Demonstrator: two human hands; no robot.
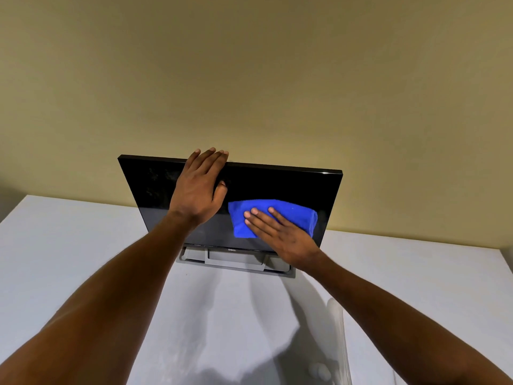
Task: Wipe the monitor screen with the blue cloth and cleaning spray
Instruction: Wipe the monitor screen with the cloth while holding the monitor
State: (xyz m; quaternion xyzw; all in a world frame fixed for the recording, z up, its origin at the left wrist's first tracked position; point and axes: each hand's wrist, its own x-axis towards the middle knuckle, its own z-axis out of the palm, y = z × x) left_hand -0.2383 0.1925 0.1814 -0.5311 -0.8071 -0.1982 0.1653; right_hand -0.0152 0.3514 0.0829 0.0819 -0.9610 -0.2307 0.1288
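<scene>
On the white table (83, 245), close to a plain yellowish wall (249, 65), stands the monitor (277, 187), its dark screen tilted back on a grey stand (236, 261). Against the screen's lower right part lies the blue cloth (280, 215), folded and pressed flat by the right hand (280, 232), whose fingers are stretched out and nearly straight on top of it, not curled around it. The left hand (200, 187) rests open on the monitor's top edge, fingers hooked over the rim and thumb on the glass. Faint smears show on the screen's upper left. At the lower right, a pale translucent object (337, 343) is partly cut off and too blurred to identify.
</scene>
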